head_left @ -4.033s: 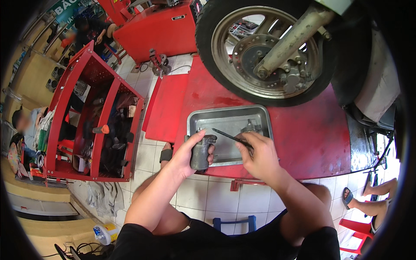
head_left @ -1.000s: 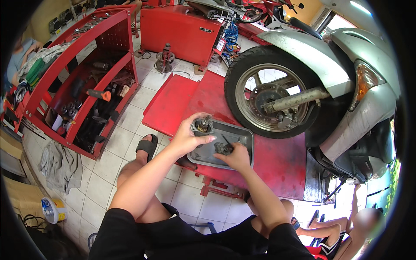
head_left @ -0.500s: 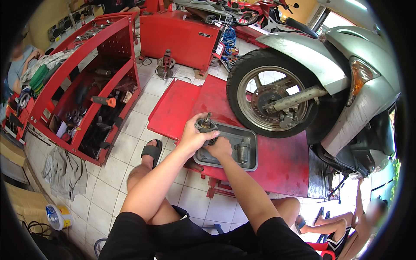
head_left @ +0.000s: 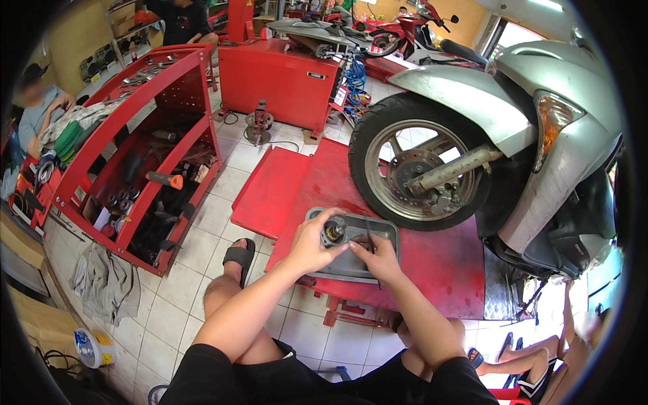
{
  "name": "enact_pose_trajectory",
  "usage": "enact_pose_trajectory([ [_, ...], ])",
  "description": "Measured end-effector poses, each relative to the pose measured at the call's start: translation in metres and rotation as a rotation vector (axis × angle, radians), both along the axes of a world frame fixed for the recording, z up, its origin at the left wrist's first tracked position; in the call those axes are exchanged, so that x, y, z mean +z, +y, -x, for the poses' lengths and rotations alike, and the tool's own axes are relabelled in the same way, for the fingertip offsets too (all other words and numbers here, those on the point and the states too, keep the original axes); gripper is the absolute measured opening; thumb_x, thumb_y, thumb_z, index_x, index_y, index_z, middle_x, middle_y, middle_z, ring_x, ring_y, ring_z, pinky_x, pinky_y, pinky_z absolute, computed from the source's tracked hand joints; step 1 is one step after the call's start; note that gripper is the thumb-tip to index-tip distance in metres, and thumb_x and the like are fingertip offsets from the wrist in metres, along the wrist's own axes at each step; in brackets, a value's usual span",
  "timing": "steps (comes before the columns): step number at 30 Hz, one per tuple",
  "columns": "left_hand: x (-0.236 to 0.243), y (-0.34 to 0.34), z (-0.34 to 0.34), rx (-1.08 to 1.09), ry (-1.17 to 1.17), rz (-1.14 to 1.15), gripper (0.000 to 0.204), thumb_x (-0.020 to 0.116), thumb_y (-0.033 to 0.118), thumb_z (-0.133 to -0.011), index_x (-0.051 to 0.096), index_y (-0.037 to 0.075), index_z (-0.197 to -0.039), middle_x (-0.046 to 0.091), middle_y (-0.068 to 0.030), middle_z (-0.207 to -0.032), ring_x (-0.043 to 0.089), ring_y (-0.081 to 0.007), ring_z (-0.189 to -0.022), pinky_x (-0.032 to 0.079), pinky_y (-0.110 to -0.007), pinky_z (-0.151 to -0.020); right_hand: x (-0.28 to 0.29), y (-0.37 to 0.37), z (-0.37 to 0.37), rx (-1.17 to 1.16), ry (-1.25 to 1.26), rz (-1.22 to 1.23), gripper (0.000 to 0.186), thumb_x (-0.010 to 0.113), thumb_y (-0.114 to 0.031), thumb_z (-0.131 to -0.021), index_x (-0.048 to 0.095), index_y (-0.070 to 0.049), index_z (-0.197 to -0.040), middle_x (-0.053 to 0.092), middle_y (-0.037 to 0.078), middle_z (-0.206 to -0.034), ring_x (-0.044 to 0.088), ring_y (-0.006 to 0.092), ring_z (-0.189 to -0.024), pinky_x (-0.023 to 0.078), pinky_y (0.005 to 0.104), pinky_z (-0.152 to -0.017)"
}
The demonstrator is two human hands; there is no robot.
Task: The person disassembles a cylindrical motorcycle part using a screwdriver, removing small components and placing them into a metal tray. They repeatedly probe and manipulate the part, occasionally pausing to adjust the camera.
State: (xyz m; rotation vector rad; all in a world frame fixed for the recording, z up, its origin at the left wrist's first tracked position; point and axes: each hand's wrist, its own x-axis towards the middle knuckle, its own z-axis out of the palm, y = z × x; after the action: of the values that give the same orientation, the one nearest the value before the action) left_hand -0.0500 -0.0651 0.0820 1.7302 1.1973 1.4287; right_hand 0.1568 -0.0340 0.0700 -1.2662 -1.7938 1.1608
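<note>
Over the shallow grey metal tray (head_left: pixel 337 275), my left hand (head_left: pixel 310 244) is closed around a round metal motor part with a shaft at its centre (head_left: pixel 333 231). The shaft end faces up toward me. Close by on the right, my right hand (head_left: pixel 381 260) pinches a thin dark rod-like tool (head_left: pixel 370 233); its exact kind is unclear. My right thumb lies near the motor part's edge. My hands hide much of the tray's inside.
The tray rests on a red lift platform (head_left: pixel 432 270), beside a silver scooter's front wheel (head_left: pixel 418 174). A red tool cart (head_left: pixel 128 229) with an orange-ended handle (head_left: pixel 164 179) stands left. A red cabinet (head_left: pixel 277 84) is behind. Other people sit far left, back and lower right.
My right hand has moved right, away from beneath the motor part, and now shows a thin rod. My left hand has tilted the part and lowered it over the tray. The view has shifted slightly.
</note>
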Motion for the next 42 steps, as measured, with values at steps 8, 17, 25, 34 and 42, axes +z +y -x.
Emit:
enact_pose_trajectory([
  [8,-0.01,-0.013,-0.042,-0.187,0.372,0.063,0.1,0.073,0.006,-0.061,0.028,0.008,-0.151,0.067,-0.0246,-0.1,0.064,-0.0442,-0.091,0.051,-0.047,-0.078,0.019,-0.03,-0.029,0.196,-0.222,-0.441,0.037,0.075,-0.035,-0.085,0.063,0.0,-0.086,0.062,0.014,-0.073,0.059,0.028,-0.058,0.046,0.0381,-0.056],
  [17,-0.012,-0.006,-0.059,-0.371,0.289,0.188,0.107,0.074,0.008,-0.065,0.018,0.009,-0.156,0.066,-0.0302,-0.099,0.066,-0.0451,-0.095,0.054,-0.043,-0.079,0.01,-0.02,-0.05,0.292,-0.34,-0.65,0.035,0.071,-0.035,-0.087,0.06,-0.004,-0.075,0.06,0.01,-0.069,0.062,0.0305,-0.057,0.048,0.0404,-0.049],
  [25,-0.013,0.006,-0.066,-0.405,0.293,0.161,0.055,0.076,0.012,-0.061,0.06,0.001,-0.112,0.068,-0.0168,-0.085,0.069,-0.0351,-0.079,0.053,-0.037,-0.071,0.021,-0.025,-0.053,0.074,-0.168,-0.489,0.036,0.076,-0.027,-0.085,0.057,-0.003,-0.065,0.057,0.012,-0.058,0.056,0.0306,-0.049,0.044,0.0394,-0.046],
  [34,0.004,0.011,-0.052,-0.718,0.22,0.359,0.032,0.076,0.013,-0.064,0.062,0.0,-0.09,0.064,-0.0094,-0.073,0.061,-0.0158,-0.066,0.049,-0.031,-0.064,0.041,-0.038,-0.057,0.117,-0.163,-0.464,0.031,0.076,-0.019,-0.083,0.058,-0.002,-0.065,0.053,0.014,-0.057,0.053,0.0319,-0.048,0.041,0.0386,-0.045],
  [42,-0.003,0.013,-0.037,-1.307,-0.057,0.79,0.025,0.077,0.016,-0.079,0.064,-0.003,-0.088,0.065,-0.0034,-0.069,0.062,-0.0119,-0.062,0.05,-0.028,-0.058,0.046,-0.053,-0.056,0.25,-0.06,-0.544,0.028,0.073,-0.013,-0.082,0.055,-0.002,-0.063,0.049,0.012,-0.053,0.049,0.0292,-0.043,0.038,0.0367,-0.042],
])
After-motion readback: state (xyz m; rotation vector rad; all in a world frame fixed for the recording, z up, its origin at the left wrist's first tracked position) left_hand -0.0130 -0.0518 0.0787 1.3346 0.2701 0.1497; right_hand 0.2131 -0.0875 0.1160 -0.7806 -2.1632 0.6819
